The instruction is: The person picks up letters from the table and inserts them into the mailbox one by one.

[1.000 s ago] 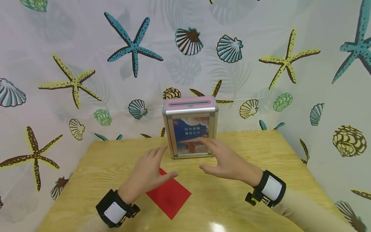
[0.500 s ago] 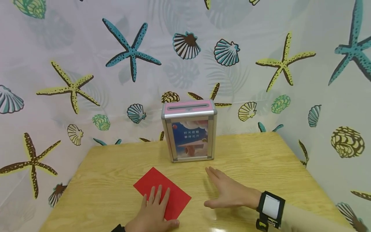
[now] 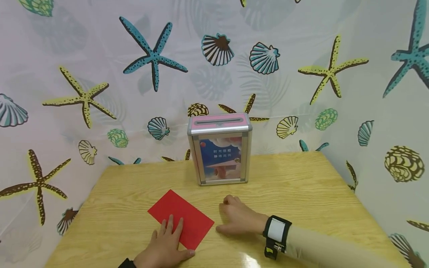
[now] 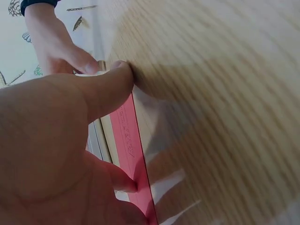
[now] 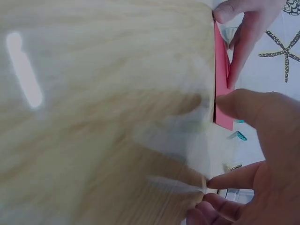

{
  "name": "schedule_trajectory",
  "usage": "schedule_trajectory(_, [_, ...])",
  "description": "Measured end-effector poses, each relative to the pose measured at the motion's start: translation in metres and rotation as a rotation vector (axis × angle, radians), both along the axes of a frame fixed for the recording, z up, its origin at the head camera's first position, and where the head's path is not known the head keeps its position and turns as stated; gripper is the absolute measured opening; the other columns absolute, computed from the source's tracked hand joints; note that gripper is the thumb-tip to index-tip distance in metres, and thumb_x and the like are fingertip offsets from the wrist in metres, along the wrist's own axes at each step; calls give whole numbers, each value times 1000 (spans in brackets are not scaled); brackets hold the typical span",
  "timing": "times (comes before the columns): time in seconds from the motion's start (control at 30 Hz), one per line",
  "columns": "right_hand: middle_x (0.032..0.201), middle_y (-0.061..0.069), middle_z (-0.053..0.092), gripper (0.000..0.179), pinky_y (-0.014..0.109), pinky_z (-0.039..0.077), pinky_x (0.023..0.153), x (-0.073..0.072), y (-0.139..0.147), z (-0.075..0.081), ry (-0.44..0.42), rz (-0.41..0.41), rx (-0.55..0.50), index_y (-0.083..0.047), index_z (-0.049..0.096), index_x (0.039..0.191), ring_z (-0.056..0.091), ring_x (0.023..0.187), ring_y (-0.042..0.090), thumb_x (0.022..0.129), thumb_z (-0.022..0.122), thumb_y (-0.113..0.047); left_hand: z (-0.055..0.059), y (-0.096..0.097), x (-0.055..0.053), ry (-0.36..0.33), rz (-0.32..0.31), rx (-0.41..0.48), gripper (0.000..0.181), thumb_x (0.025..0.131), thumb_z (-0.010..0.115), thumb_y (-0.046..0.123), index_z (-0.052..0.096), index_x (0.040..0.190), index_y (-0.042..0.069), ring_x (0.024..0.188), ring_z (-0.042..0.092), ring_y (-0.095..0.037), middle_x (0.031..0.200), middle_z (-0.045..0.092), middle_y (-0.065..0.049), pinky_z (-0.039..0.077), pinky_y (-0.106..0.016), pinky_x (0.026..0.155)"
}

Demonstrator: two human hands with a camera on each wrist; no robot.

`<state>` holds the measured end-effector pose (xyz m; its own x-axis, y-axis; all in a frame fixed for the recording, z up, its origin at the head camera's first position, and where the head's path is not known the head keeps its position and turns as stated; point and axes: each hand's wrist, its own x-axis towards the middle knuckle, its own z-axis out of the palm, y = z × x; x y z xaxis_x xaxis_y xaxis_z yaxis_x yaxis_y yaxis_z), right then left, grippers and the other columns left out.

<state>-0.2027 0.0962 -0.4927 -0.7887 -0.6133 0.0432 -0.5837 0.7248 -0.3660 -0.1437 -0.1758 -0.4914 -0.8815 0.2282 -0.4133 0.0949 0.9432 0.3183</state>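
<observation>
A flat red envelope (image 3: 186,219) lies at an angle on the wooden table, with faint embossed writing visible in the left wrist view. My left hand (image 3: 164,242) rests on its near left part, fingers extended over the red surface and thumb at the near corner. My right hand (image 3: 242,217) is low over the table just right of the envelope's right corner. Its thumb points toward that corner and its fingers are loosely bent, with nothing between them. In the head view a small gap shows between the right thumb and the envelope.
A box (image 3: 219,149) with a silver frame, a pink slotted top and a picture front stands upright at the back of the table (image 3: 288,186). White cloth (image 3: 214,85) printed with starfish and shells hangs behind and along both sides.
Both hands have come down from above the table. The left hand has settled on the envelope, which has shifted slightly left. The right hand has moved left toward it, its fingers more bent.
</observation>
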Motion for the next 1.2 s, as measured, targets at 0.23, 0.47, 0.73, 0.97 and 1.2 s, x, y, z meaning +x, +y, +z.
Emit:
schedule_trajectory(0.23, [104, 3, 53, 40, 29, 50, 77, -13, -31, -1, -26, 69, -8, -9, 67, 99, 51, 88, 15, 80, 73, -43, -3, 0, -1, 10, -10, 10, 106, 75, 66, 70, 30, 151, 6, 139, 10, -56, 157, 13, -30, 17, -80, 101])
schedule_trajectory(0.47, [91, -1, 52, 32, 21, 45, 64, -16, -45, 4, -56, 103, -7, -7, 69, 98, 48, 75, 9, 80, 77, -32, -4, 6, -1, 38, -41, -2, 100, 76, 70, 63, 34, 150, 7, 137, 14, -57, 155, 19, -31, 22, -79, 100])
schedule_trajectory(0.73, [73, -3, 52, 22, 21, 38, 56, -13, -52, 8, -149, 48, -55, -3, 70, 92, 46, 70, 11, 81, 75, -21, -3, 11, -2, 39, -49, 3, 97, 77, 71, 60, 35, 149, 6, 137, 14, -57, 155, 19, -31, 20, -80, 99])
schedule_trajectory(0.97, [67, -2, 49, 12, 21, 36, 49, -7, -61, 15, -189, -34, -56, -8, 62, 74, 45, 64, 10, 77, 72, -12, -5, 12, -4, 28, -37, 8, 96, 77, 72, 58, 36, 149, 6, 137, 15, -57, 155, 20, -31, 20, -80, 100])
schedule_trajectory(1.2, [62, -3, 52, 11, 21, 35, 46, -9, -59, 16, -332, -95, -121, -8, 61, 73, 46, 54, 9, 77, 71, -8, -5, 13, -2, 36, -24, 23, 96, 76, 74, 56, 37, 149, 7, 138, 14, -56, 155, 21, -30, 19, -80, 100])
